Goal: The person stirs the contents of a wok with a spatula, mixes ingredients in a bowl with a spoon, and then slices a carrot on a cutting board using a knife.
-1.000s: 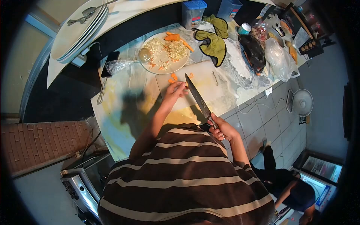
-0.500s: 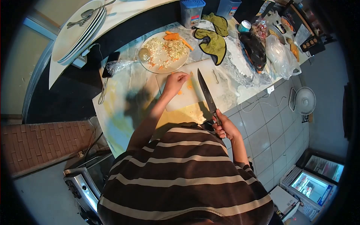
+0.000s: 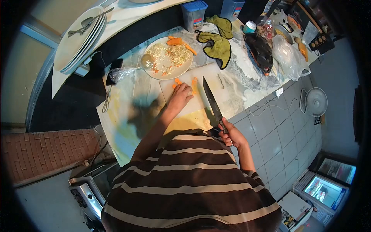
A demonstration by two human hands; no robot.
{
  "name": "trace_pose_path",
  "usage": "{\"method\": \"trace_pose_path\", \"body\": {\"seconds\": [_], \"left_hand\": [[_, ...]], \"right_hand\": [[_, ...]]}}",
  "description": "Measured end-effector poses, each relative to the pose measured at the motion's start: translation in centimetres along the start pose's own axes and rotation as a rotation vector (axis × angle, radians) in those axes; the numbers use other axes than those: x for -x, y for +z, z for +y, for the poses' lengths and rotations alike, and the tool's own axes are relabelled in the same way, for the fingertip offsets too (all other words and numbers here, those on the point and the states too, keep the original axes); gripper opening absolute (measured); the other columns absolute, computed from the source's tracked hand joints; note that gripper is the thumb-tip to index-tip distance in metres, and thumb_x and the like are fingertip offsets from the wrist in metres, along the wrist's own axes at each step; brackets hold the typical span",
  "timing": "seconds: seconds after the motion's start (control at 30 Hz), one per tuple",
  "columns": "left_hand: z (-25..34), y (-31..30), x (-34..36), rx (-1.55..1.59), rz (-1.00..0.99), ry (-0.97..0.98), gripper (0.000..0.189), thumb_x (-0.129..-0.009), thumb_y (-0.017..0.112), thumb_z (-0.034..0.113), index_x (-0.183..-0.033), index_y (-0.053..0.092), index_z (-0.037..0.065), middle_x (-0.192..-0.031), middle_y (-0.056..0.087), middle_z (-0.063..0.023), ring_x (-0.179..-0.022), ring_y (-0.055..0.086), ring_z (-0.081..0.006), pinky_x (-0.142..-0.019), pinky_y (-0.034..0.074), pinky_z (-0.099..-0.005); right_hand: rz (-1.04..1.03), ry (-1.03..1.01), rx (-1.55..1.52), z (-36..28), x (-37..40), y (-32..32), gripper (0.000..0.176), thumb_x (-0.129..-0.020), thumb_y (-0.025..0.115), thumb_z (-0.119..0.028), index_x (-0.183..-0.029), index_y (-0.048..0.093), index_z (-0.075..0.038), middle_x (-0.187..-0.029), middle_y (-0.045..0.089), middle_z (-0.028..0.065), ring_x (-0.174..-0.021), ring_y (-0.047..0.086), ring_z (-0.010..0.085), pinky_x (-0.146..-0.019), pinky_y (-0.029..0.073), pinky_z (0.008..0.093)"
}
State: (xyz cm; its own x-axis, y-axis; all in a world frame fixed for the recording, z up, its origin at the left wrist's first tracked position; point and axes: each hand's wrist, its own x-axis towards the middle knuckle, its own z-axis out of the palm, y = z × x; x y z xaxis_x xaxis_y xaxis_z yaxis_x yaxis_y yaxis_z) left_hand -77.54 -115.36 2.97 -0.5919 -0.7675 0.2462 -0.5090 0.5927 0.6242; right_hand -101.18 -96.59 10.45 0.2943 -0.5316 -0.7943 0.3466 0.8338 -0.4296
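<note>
My right hand (image 3: pixel 233 135) grips the handle of a long dark-bladed knife (image 3: pixel 210 94), its tip pointing away from me over the cutting board. On the white cutting board (image 3: pixel 206 71) rests my left hand (image 3: pixel 181 97), fingers curled downward and close together; what lies under them is hidden. Small orange carrot pieces (image 3: pixel 177 81) sit just beyond its fingertips, and more carrot slices (image 3: pixel 194 82) lie to its right. Behind the board, a plate (image 3: pixel 164 76) carries shredded vegetables (image 3: pixel 179 55) and larger carrot pieces (image 3: pixel 175 41).
A plastic-wrapped item (image 3: pixel 123 73) and a phone (image 3: pixel 114 71) lie left of the plate. Green cloths (image 3: pixel 216 48), a lidded container (image 3: pixel 194 17), a black bag (image 3: pixel 259 54) and a clear plastic bag (image 3: pixel 288 54) occupy the back and right. Stacked plates (image 3: pixel 83 42) stand on the upper ledge.
My left hand has moved down and slightly toward me onto the board, its fingers now over it. More carrot pieces show near it. The knife has barely moved.
</note>
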Motion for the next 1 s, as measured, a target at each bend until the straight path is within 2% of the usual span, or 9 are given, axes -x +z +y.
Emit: {"method": "trace_pose_path", "body": {"seconds": [0.07,0.17,0.4,0.5,0.6,0.67,0.87,0.93,1.0], "left_hand": [[-0.1,0.4,0.0,0.011,0.034,0.011,0.019,-0.082,0.072,0.008,-0.097,0.061,0.003,-0.099,0.057,-0.0116,-0.100,0.056,-0.0336,-0.090,0.046,-0.0414],[-0.4,0.6,-0.2,-0.011,0.006,0.006,0.017,-0.080,0.072,0.010,-0.093,0.060,0.005,-0.099,0.056,-0.0092,-0.101,0.055,-0.0316,-0.089,0.046,-0.0425],[-1.0,0.4,-0.6,0.036,-0.043,0.050,0.013,-0.082,0.069,0.009,-0.087,0.058,0.005,-0.096,0.056,-0.0091,-0.098,0.056,-0.0319,-0.087,0.046,-0.0427],[-1.1,0.3,-0.8,0.008,-0.027,0.102,0.010,-0.082,0.068,0.004,-0.086,0.059,0.003,-0.094,0.058,-0.0119,-0.093,0.059,-0.0331,-0.083,0.048,-0.0406],[-1.1,0.2,-1.1,-0.038,-0.112,0.075,0.014,-0.082,0.068,0.007,-0.087,0.055,0.005,-0.091,0.059,-0.0115,-0.091,0.059,-0.0332,-0.082,0.049,-0.0424],[-0.1,-0.5,-1.4,0.082,-0.163,-0.030,0.018,-0.082,0.067,0.005,-0.096,0.056,0.006,-0.091,0.061,-0.0127,-0.091,0.061,-0.0338,-0.080,0.050,-0.0419],[0.3,-0.3,-1.3,0.042,-0.047,0.096,0.028,-0.083,0.064,0.002,-0.110,0.055,0.005,-0.089,0.062,-0.0148,-0.090,0.062,-0.0354,-0.081,0.051,-0.0433],[0.2,-0.2,-1.4,0.039,-0.053,0.093,0.028,-0.083,0.063,0.001,-0.110,0.055,0.005,-0.088,0.062,-0.0152,-0.089,0.062,-0.0360,-0.081,0.051,-0.0437],[0.2,-0.2,-1.5,0.035,-0.059,0.089,0.028,-0.083,0.062,0.000,-0.110,0.055,0.004,-0.088,0.062,-0.0156,-0.088,0.062,-0.0366,-0.080,0.050,-0.0441]], "right_hand": [[-0.010,-0.008,0.005,0.0,-0.1,0.0,0.049,-0.099,0.042,-0.064,-0.094,0.043,-0.016,-0.059,0.034,-0.0056,-0.040,0.022,0.0028,-0.035,0.015,0.0204],[-0.022,-0.012,0.005,0.3,-0.4,-0.5,0.049,-0.098,0.043,-0.065,-0.095,0.043,-0.016,-0.059,0.035,-0.0053,-0.040,0.022,0.0027,-0.035,0.015,0.0203],[-0.019,-0.004,-0.043,0.3,-0.1,-0.8,0.048,-0.098,0.044,-0.063,-0.097,0.043,-0.015,-0.060,0.036,-0.0047,-0.040,0.023,0.0025,-0.034,0.015,0.0194],[-0.017,-0.008,-0.055,0.5,-0.1,-1.0,0.048,-0.099,0.044,-0.063,-0.096,0.043,-0.015,-0.060,0.036,-0.0047,-0.040,0.023,0.0024,-0.034,0.016,0.0193],[-0.030,-0.027,-0.056,0.8,-0.2,-1.3,0.048,-0.099,0.043,-0.063,-0.096,0.043,-0.015,-0.060,0.036,-0.0048,-0.040,0.023,0.0023,-0.034,0.016,0.0194],[-0.038,-0.027,-0.062,0.9,-0.1,-1.5,0.048,-0.098,0.043,-0.063,-0.096,0.043,-0.015,-0.060,0.035,-0.0049,-0.040,0.023,0.0023,-0.034,0.016,0.0194],[-0.055,-0.018,-0.091,1.1,0.0,-1.8,0.047,-0.099,0.043,-0.063,-0.092,0.044,-0.016,-0.058,0.033,-0.0057,-0.040,0.022,0.0024,-0.034,0.015,0.0197],[-0.042,-0.009,-0.098,1.1,0.1,-1.9,0.047,-0.100,0.042,-0.062,-0.089,0.045,-0.016,-0.057,0.033,-0.0061,-0.040,0.022,0.0024,-0.034,0.015,0.0197],[-0.072,-0.029,-0.086,1.2,-0.1,-2.2,0.049,-0.098,0.043,-0.065,-0.093,0.043,-0.016,-0.058,0.032,-0.0064,-0.040,0.021,0.0028,-0.035,0.014,0.0206]]}}
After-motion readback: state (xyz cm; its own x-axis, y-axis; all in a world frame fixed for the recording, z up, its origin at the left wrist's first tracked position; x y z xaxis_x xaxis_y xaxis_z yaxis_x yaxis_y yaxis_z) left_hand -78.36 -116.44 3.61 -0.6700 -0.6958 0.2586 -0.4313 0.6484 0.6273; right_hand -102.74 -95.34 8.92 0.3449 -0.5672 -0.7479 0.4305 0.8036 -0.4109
